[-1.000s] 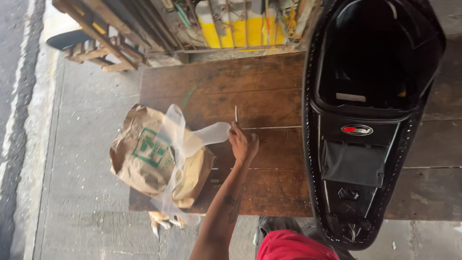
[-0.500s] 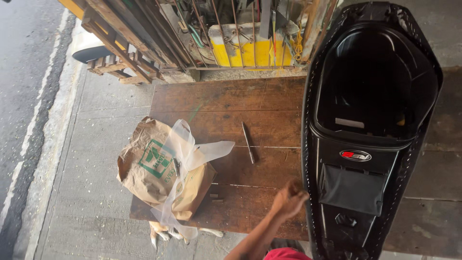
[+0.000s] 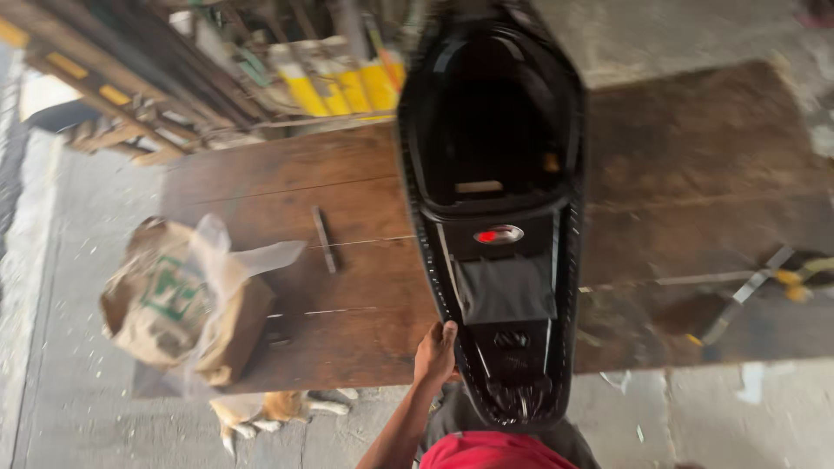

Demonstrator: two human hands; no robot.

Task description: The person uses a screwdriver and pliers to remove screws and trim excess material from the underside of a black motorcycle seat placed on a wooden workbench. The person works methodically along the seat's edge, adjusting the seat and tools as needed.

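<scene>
In the head view, the left hand [image 3: 436, 349] rests against the left rim of the black scooter seat base [image 3: 497, 217], near its narrow near end; the fingers curl onto the edge, though motion blur keeps me from telling whether they truly clamp it or merely press. The right hand is out of sight. The seat base lies underside-up along the wooden table [image 3: 287, 182], its narrow end overhanging the near edge toward the person. A thin metal rod [image 3: 324, 239] lies loose on the boards to the left, apart from the seat, and further left a crumpled brown paper bag with clear plastic [image 3: 178, 304] sits at the table's corner. A small animal [image 3: 265, 408] lies on the floor beneath that corner.

To handle the seat well, the grip probably wants to stay on the firm rim rather than the thin inner plastic, with any shift made slowly so the overhanging end does not tip.

Half a second ago the hand hovered over the bare boards, short of the seat; now it is touching the rim. The rod and bag lie as before.
</scene>
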